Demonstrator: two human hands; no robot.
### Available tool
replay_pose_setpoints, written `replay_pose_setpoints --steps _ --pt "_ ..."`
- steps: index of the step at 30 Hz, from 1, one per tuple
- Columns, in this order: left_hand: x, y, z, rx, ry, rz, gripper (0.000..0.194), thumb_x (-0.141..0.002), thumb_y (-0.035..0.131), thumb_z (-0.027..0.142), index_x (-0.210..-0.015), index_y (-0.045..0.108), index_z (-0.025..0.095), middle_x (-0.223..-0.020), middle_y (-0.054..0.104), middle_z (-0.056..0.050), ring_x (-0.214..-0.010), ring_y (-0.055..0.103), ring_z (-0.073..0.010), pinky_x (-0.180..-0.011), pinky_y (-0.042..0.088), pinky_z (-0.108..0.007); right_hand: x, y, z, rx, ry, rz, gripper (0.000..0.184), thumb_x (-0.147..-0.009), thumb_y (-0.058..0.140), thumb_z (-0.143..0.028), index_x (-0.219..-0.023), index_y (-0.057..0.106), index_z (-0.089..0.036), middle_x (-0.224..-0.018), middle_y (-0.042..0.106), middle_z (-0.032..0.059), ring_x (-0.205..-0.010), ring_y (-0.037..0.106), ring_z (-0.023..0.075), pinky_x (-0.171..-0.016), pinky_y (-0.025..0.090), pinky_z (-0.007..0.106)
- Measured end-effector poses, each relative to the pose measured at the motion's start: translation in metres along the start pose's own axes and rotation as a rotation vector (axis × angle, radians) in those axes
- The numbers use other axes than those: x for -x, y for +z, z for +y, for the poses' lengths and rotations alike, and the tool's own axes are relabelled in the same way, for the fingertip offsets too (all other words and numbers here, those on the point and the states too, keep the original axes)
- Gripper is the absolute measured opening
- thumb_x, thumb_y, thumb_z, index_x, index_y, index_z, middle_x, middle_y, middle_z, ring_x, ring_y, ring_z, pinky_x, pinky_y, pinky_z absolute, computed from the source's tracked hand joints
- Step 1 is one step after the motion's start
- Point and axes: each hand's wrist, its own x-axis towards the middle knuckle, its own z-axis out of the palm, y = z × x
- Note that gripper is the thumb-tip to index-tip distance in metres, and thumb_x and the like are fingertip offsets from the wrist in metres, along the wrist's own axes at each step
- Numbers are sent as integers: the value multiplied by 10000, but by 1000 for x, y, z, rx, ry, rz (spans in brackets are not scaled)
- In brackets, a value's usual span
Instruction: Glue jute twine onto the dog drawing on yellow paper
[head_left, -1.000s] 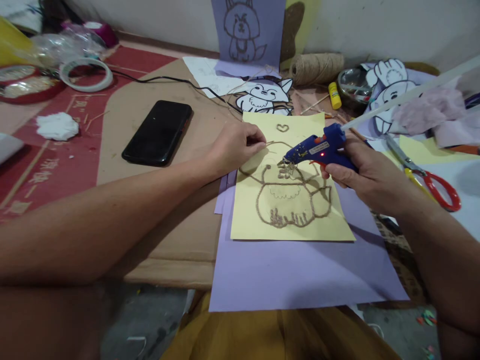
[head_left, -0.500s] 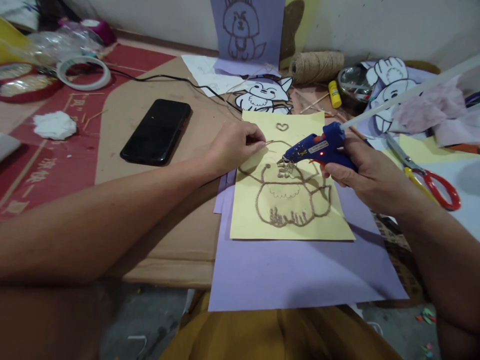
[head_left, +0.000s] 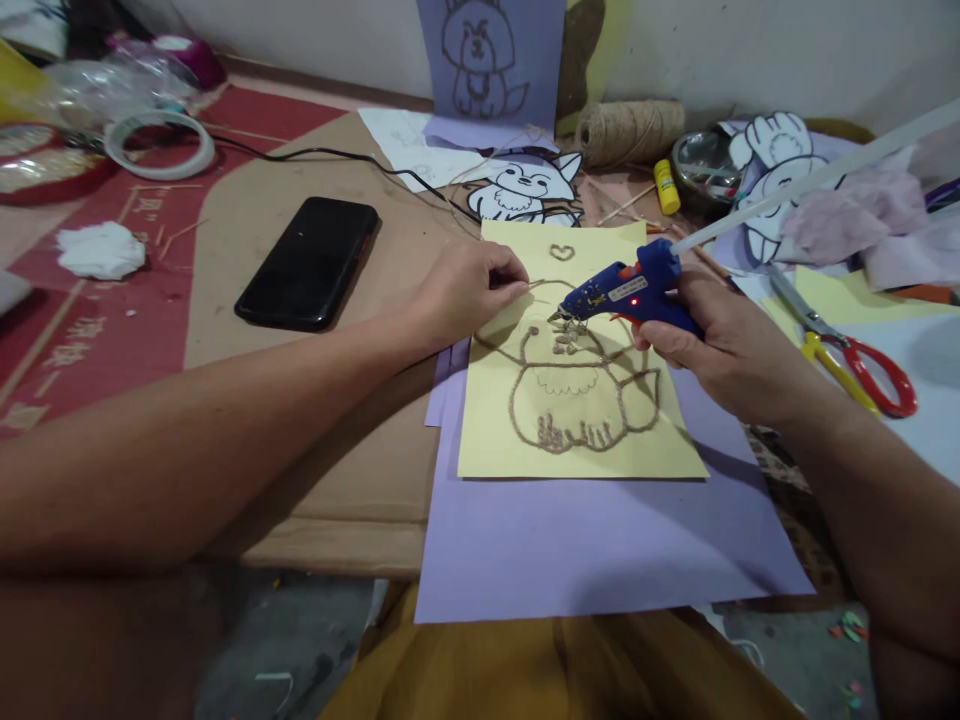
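Note:
A yellow paper sheet (head_left: 577, 445) lies on a lilac sheet (head_left: 600, 540) and bears an animal outline laid in brown twine (head_left: 585, 400). My left hand (head_left: 465, 290) rests at the sheet's upper left edge, its fingers pinched on a short piece of twine (head_left: 534, 285). My right hand (head_left: 720, 340) is wrapped round a blue hot glue gun (head_left: 626, 293) with a white glue stick (head_left: 810, 185) jutting from its back. The gun's nozzle points down-left, just above the head of the twine figure.
A black phone (head_left: 307, 262) lies on brown cardboard to the left, with a black cable behind it. A twine spool (head_left: 626, 130), yellow glue stick (head_left: 665, 186), animal cut-outs (head_left: 525, 188) and red-handled scissors (head_left: 862, 360) lie at the back and right. A tape roll (head_left: 159, 143) sits far left.
The glue gun's tip has shifted slightly left and up over the figure's head. My left hand keeps its pinch in the same place.

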Motion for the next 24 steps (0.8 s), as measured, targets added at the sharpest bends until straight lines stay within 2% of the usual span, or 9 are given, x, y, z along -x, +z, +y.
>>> replay_pose_setpoints --steps 10,16,24 --pt "1 1 -2 8 8 14 98 -915 733 215 -908 829 198 -891 825 -38 -843 736 -169 -821 545 -276 -3 3 0 0 -7 0 460 -1008 601 -568 -1274 667 -198 -1267 738 190 -1158 710 428 -990 584 602" --pt "1 0 -2 -5 5 6 112 -918 720 231 -915 832 216 -919 831 -40 -863 746 -183 -835 561 -299 -3 2 -4 12 -31 24 434 -1017 616 -565 -1264 675 -212 -1222 755 160 -1235 685 429 -1040 570 593" --pt "1 0 -3 -5 4 12 109 -921 727 257 -917 830 222 -915 833 -44 -896 744 -195 -834 555 -297 3 -5 -7 16 11 -36 347 -1035 598 -563 -1144 654 -238 -1162 744 155 -1127 707 408 -938 602 574"
